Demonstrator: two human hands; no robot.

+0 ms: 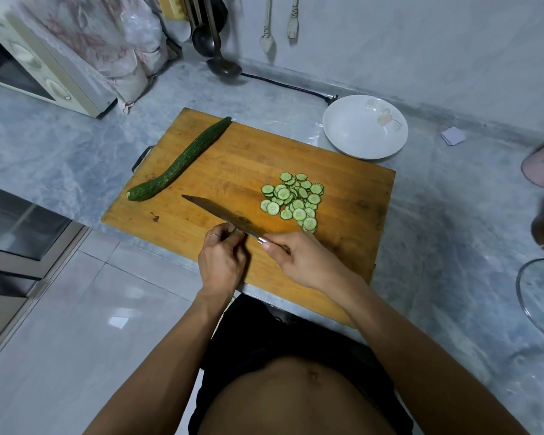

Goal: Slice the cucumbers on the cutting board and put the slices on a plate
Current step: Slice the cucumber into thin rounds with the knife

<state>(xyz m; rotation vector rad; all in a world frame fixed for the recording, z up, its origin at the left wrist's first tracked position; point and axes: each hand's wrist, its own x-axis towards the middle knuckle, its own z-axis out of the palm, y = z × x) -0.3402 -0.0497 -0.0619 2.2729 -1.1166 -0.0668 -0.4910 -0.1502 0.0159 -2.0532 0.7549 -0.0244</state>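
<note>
Right hand (299, 257) is wrapped around the handle of a dark, worn-looking cleaver (223, 216), thumb laid along the top near the metal collar, blade angled out ahead and to the left over the rectangular wooden cutting board (233, 158). Left hand (222, 257) sits right beside the blade with its fingers curled in, pinching what looks like a tiny green cucumber stub (233, 230) against the board, though it's mostly hidden so I can't really tell how much is left. One ring on that hand. Just ahead of the right hand there's one loose pile of thin round cucumber slices (292, 200), overlapping too much for an exact count, somewhere over twenty. Well ahead and left of the left hand lies one whole long dark green cucumber (181, 160), uncut, diagonal on the board. Farther out past the right hand, off the board's far corner on the grey marble counter (453, 215), sits one white plate with a faint flower print (365, 127), nothing on it yet.
</note>
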